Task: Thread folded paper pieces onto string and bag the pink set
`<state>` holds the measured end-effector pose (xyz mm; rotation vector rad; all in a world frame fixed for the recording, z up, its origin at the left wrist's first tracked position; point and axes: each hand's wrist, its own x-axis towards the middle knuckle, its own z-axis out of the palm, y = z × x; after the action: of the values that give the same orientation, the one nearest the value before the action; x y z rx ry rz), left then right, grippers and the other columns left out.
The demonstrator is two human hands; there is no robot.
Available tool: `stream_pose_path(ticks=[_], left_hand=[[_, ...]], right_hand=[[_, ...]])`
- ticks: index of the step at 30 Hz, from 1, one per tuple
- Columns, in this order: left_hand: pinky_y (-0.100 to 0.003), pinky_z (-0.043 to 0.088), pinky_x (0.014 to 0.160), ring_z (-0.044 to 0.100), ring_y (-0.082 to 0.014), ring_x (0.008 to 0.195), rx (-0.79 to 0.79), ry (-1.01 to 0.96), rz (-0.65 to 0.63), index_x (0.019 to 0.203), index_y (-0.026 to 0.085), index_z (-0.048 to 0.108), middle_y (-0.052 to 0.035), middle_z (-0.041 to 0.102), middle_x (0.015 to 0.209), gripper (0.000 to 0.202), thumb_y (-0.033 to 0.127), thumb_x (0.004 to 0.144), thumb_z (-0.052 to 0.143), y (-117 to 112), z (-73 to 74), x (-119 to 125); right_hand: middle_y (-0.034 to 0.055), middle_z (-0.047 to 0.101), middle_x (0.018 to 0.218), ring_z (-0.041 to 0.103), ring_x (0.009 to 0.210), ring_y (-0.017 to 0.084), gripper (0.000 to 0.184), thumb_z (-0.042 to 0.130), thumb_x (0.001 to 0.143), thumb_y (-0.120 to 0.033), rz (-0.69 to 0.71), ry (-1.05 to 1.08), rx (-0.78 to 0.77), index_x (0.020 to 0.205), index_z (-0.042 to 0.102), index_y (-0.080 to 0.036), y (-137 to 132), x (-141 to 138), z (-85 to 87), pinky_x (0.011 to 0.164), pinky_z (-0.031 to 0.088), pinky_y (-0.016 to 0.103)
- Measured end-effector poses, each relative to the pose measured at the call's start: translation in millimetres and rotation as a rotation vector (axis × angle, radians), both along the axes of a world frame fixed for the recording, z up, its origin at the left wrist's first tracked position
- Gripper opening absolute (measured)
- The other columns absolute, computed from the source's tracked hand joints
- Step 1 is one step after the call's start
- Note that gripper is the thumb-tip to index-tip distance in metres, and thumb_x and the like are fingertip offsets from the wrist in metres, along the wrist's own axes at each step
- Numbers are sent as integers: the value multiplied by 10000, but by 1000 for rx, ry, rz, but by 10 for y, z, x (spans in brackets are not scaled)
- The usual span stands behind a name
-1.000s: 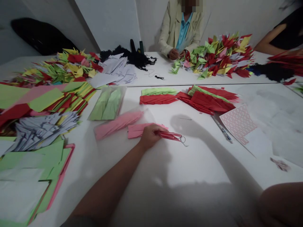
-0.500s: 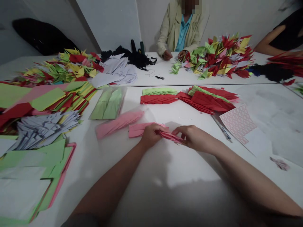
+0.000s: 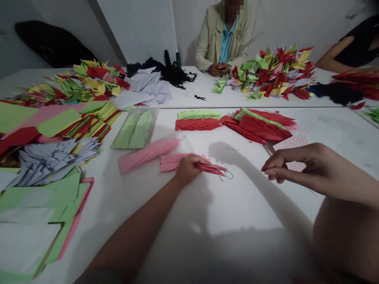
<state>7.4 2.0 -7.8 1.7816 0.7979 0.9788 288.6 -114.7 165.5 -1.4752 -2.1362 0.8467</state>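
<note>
Pinching folded pink strips (image 3: 213, 169) over the table (image 3: 251, 209), the left hand (image 3: 189, 170) anchored apparent stringing; the right hand (image 3: 321, 173), fingertips together, perhaps held the looped thread (image 3: 232, 174); the next pull, I judged, wanted gentleness.

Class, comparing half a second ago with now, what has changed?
The right hand has left the pink papers and moved right, in front of the patterned sheet; whether its fingers hold anything is unclear. The co-worker's hands have come together. The left hand still grips the pink papers.
</note>
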Motion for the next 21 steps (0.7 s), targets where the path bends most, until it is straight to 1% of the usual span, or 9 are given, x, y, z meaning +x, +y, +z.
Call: stream_pose_path(ticks=[3, 5, 7, 9, 13, 15, 17, 18, 21], left_hand=[[-329, 560, 832, 717, -213, 897, 1, -18, -5, 823, 189, 769, -63, 763, 887, 186, 86, 685, 698, -1, 6, 5], [-333, 558, 847, 715, -211, 914, -5, -18, -5, 829, 190, 766, -59, 763, 903, 196, 78, 688, 687, -6, 22, 8], [-333, 559, 844, 713, -207, 914, -6, 5, -12, 852, 191, 764, -55, 762, 924, 224, 64, 688, 680, -6, 32, 2], [-333, 562, 825, 714, -207, 893, 5, 42, -13, 873, 193, 764, -53, 760, 923, 235, 68, 685, 698, 2, 28, -10], [-339, 560, 812, 711, -214, 870, 46, 74, 4, 868, 186, 765, -62, 758, 906, 165, 152, 707, 748, 16, 19, -15], [-339, 557, 812, 708, -222, 877, 49, 57, 7, 866, 174, 761, -71, 758, 911, 147, 214, 725, 760, 7, 39, -5], [-326, 551, 762, 702, -219, 831, 54, 75, 24, 873, 162, 753, -67, 753, 885, 186, 288, 737, 766, -9, 72, 5], [-315, 542, 719, 692, -209, 783, 66, 101, 38, 868, 158, 748, -58, 746, 851, 208, 323, 743, 763, -16, 89, 7], [-301, 505, 660, 647, -185, 695, 159, 179, 63, 813, 157, 724, -35, 718, 761, 203, 357, 774, 730, -28, 118, 8]], right_hand=[[2, 729, 832, 675, 674, 128, 128, 655, 881, -322, 128, 80, 66, 990, 703, -275, -37, -156, 32, 561, 523, 219], [10, 742, 875, 699, 746, 144, 208, 669, 871, -285, 256, 187, 111, 1078, 675, -273, -76, -304, 96, 634, 554, 225], [28, 754, 926, 715, 822, 167, 298, 684, 859, -312, 402, 265, 113, 1152, 653, -266, -118, -467, 194, 731, 574, 249], [23, 762, 895, 724, 809, 167, 348, 672, 861, -351, 527, 347, 92, 1198, 643, -269, -139, -628, 301, 736, 579, 244], [8, 761, 822, 728, 757, 154, 234, 618, 880, -445, 837, 417, 45, 1005, 701, -265, -106, -858, 457, 768, 572, 221], [6, 751, 780, 718, 713, 142, 216, 602, 893, -444, 930, 428, 38, 909, 703, -254, -89, -908, 475, 760, 561, 199], [7, 744, 785, 707, 713, 135, 194, 604, 897, -416, 878, 437, 59, 928, 695, -247, -80, -918, 425, 749, 555, 194], [14, 746, 824, 706, 747, 139, 190, 609, 897, -396, 805, 430, 89, 983, 686, -244, -68, -912, 364, 758, 555, 207], [52, 736, 1022, 681, 947, 185, 302, 600, 909, -330, 493, 318, 295, 1197, 609, -244, 47, -879, 10, 845, 540, 309]])
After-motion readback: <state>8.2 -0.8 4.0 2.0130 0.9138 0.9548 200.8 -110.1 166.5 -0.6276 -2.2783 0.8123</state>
